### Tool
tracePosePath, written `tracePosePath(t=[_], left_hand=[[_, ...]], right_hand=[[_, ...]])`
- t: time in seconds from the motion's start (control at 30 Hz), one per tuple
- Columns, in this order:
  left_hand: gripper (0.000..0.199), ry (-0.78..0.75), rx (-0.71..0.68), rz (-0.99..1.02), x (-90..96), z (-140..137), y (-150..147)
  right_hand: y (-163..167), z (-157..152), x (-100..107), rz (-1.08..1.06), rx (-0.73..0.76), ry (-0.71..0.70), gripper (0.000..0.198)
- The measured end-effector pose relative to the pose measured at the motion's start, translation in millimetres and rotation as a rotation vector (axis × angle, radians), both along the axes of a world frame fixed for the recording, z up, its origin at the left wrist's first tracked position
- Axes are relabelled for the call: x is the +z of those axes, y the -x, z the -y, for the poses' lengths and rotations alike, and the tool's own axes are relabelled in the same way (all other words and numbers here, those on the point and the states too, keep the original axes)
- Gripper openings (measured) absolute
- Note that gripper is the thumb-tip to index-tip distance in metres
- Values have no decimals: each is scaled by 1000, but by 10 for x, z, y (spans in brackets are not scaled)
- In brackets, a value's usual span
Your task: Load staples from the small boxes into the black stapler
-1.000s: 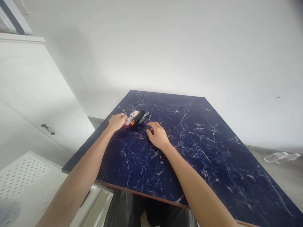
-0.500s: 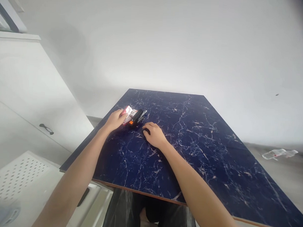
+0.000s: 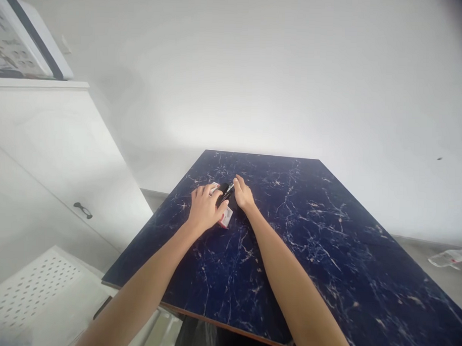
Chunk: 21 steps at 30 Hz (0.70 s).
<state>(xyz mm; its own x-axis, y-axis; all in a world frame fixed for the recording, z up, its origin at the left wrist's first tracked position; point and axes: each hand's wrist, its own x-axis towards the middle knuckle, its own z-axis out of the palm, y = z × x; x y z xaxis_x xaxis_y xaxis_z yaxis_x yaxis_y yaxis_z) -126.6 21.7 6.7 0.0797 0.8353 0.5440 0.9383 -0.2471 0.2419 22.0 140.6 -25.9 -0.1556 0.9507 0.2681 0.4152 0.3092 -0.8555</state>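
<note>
Bracketing the black item (image 3: 223, 187) from both sides, as the head view shows, are the left hand (image 3: 204, 208) and the right hand (image 3: 244, 195), on the left half of the table (image 3: 308, 236), well back from its near edge. The left fingers are slightly apart, thumb held away, beside a red-and-white box (image 3: 227, 218) and a smaller white box (image 3: 214, 187); whether they clamp anything I cannot tell. The right fingers look fairly close together at a slim silver-tipped item (image 3: 229, 189); their grip is unclear too.

Handling this well probably means light, even pressure from both sides, so that nothing skids or tips. The black item's long axis seems to slant away from the person, its far end toward the wall (image 3: 272, 83) and somewhat right; the red-and-white box's axis is hidden by the left thumb
</note>
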Motion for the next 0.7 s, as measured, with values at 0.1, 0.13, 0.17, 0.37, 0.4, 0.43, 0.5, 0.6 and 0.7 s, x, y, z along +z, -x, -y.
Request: tracePosePath(t=[0.1,0.13,0.17,0.37,0.4,0.43,0.5,0.6,0.7], left_hand=[[44,146,94,53,-30,-88,104],[41,200,93,57,-37,-113,123],[36,241,90,57,-41,-135,137],[27,276,106,52,-44,-175,145],[29,276,105,59,-46,-172,142],[31,275,107,69,-48,-168,139],[32,274,105,94,-54,-162,135],[32,243,48,135,-61,-166,146],[38,159,-14,209,-60,-193,199]], right_hand=[[20,3,-33,67,37,-5,57],[15,22,-38,81,52,-13,56],[12,46,-41,100,73,-21,54],[29,179,-22,209,149,-151,40],[32,186,-19,211,146,-153,39],[34,189,-16,211,144,-146,38],[40,191,-12,212,149,-127,38],[46,206,-9,201,150,-147,41],[27,224,-14,167,58,-184,41]])
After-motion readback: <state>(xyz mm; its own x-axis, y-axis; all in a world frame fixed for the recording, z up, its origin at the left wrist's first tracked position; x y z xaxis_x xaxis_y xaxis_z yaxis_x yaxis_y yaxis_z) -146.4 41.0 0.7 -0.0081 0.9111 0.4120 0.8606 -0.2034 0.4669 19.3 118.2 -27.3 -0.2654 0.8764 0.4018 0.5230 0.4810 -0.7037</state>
